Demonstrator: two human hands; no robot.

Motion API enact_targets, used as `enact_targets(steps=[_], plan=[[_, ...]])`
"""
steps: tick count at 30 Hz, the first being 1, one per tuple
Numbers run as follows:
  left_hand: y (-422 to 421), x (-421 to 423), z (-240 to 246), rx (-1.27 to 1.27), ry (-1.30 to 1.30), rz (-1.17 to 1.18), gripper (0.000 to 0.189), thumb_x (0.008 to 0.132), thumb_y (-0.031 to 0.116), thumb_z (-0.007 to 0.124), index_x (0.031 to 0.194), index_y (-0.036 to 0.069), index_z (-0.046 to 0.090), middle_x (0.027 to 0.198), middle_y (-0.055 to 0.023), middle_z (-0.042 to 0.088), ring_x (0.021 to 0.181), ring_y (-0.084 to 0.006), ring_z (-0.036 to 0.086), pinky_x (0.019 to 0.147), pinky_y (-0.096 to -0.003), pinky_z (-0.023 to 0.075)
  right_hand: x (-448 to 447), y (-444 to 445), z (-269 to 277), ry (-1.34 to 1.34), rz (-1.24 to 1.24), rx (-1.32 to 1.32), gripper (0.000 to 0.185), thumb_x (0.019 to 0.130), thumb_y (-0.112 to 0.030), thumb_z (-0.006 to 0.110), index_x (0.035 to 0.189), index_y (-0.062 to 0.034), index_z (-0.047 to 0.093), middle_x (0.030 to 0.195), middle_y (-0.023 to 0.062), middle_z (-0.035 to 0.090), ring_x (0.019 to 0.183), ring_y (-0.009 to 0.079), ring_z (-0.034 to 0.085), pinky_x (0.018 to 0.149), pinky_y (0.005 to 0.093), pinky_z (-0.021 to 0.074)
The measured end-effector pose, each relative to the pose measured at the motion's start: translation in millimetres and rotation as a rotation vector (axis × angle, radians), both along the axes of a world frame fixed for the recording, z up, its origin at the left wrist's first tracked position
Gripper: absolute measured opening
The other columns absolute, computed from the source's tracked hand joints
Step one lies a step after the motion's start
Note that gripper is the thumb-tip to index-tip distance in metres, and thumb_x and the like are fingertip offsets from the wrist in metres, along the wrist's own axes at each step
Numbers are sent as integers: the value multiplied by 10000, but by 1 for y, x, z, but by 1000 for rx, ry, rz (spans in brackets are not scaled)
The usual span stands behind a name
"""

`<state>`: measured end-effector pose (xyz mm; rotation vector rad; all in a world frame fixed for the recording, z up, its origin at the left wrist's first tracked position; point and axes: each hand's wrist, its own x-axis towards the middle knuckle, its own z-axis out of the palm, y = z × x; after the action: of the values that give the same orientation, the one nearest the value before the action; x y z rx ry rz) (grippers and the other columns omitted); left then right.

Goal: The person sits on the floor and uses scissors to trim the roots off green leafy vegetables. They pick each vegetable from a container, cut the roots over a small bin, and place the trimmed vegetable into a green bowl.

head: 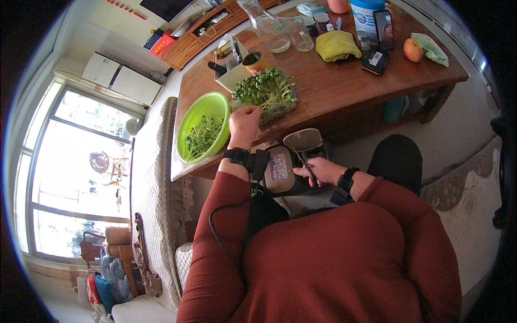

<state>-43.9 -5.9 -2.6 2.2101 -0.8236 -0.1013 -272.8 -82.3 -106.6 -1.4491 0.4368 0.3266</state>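
Note:
My left hand (245, 123) is closed, fingers curled, at the front left corner of a clear tray of green sprouts (264, 91) on the wooden table; whether it pinches anything cannot be told. Left of it stands a lime-green plastic bowl (221, 105) with cut sprouts (204, 137) inside. My right hand (321, 171) holds dark-handled scissors (309, 171) below the table's front edge, blades pointing up and left. Under the scissors is a bin with a raised lid (303, 140), beside a brown lid panel (278, 169) that bears a label.
Behind the tray stand an open tin (255, 62), a white organizer box (234, 76), a glass pitcher (278, 42) and a glass jar (302, 40). Farther right are a folded yellow-green cloth (337, 45), a phone (383, 30), a black device (375, 62) and an orange fruit (412, 50).

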Motion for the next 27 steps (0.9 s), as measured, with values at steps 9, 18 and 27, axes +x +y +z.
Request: enact_targets(steps=[9, 18, 27], plan=[[27, -9, 24, -399, 265, 44, 174, 840, 145, 667, 904, -10, 712, 806, -17, 654, 748, -97, 562, 723, -233, 450, 0, 0, 1, -29, -14, 6, 474, 894, -506, 628, 901, -33, 595, 639, 51, 593, 465, 88, 470, 428, 227, 376], [50, -38, 16, -467, 358, 62, 184, 860, 153, 674, 929, -15, 702, 812, -8, 649, 742, -92, 559, 712, -227, 448, 0, 3, 5, -98, -31, -14, 438, 910, -490, 612, 916, -52, 598, 651, 37, 586, 548, 87, 497, 479, 233, 394], [77, -94, -23, -390, 594, 17, 118, 885, 130, 660, 915, 21, 694, 804, 10, 646, 729, -82, 559, 711, -214, 444, -10, 6, 14, -259, 0, 39, 392, 909, -474, 610, 930, -83, 619, 669, 0, 571, 618, 84, 516, 530, 237, 390]])
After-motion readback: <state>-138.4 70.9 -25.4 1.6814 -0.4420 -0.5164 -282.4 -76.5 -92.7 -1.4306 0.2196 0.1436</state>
